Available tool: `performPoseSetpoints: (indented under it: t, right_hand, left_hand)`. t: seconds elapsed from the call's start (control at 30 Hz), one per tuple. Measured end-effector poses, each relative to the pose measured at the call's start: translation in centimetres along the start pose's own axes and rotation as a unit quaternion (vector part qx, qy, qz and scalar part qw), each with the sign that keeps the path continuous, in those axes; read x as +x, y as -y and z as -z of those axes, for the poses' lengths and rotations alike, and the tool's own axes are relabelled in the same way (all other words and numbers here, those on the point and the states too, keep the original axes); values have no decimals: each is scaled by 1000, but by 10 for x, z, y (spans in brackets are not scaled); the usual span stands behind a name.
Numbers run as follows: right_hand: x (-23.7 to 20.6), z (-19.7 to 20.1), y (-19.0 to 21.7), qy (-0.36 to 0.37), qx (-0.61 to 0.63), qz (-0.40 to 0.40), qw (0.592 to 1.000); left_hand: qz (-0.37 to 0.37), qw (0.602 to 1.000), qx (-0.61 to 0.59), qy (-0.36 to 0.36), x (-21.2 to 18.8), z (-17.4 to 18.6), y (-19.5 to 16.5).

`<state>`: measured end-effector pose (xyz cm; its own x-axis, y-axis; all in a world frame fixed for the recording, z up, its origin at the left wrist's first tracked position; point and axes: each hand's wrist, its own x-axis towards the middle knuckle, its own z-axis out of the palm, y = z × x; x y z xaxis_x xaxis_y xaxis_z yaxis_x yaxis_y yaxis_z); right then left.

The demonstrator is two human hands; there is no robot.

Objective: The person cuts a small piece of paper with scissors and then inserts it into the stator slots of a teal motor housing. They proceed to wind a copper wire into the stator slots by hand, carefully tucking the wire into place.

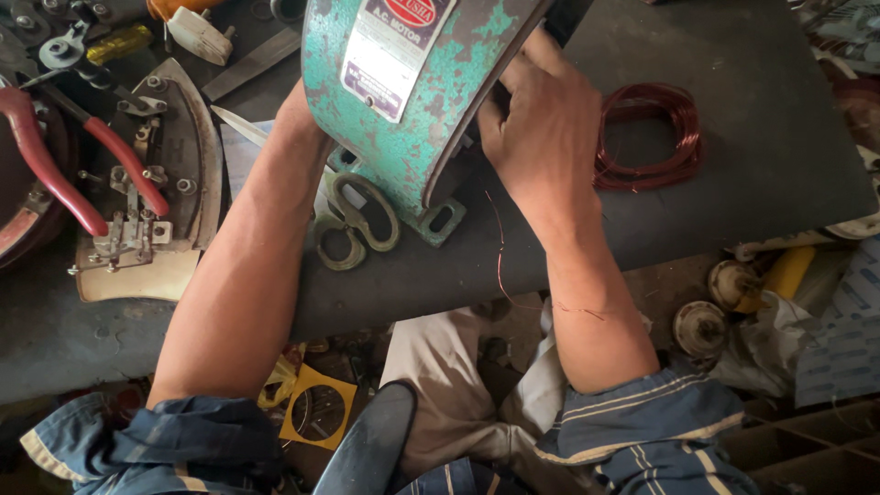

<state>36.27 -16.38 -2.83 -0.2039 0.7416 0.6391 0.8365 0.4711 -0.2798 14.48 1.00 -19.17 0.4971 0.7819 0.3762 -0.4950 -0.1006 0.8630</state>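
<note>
Head view. Motor housing (pixel 412 101): teal, chipped paint, standing on the dark tabletop (pixel 733 82), open end toward the right hand (pixel 541 137). Right fingers curled into that opening (tips hidden). Left hand behind the housing; grip cannot be told. Copper wire coil (pixel 651 137) just right of the right hand, nearer it.

Soft daylight, even on my feed; faint shadows, no glare. Centre sharp, corners bend and blur slightly.
</note>
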Motion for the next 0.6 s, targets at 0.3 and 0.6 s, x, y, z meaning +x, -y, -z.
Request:
performPoseSetpoints:
  t: [0.3,0.6]
  right_hand:
    - [-1,-8,-2,-45,9,24,999]
    - [2,-3,-5,-46,22,12,999]
  left_hand:
    - [5,1000,-7,-4,-1,4,1]
    - [8,1000,-13,-10,-1,5,4]
